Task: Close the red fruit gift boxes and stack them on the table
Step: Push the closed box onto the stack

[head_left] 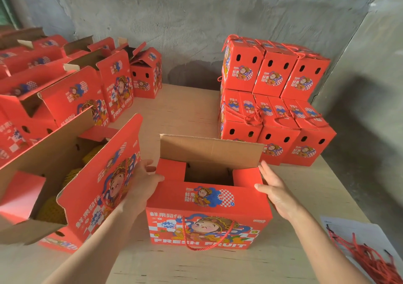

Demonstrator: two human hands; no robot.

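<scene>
While its back flap stands upright, the box (208, 214) near the table's (185, 109) front edge is shown half closed: side and front flaps are folded in, and the interior is too dark to read. The left hand (141, 182) and right hand (275, 188) are pressed against its ends, fingers extended, thumbs on the front flap. Just beside it, an open box (93, 196) holds yellow netted fruit (52, 209). Closed boxes (274, 100) are stacked in two tiers behind — well apart. Red cords (370, 255) lie at right.
</scene>
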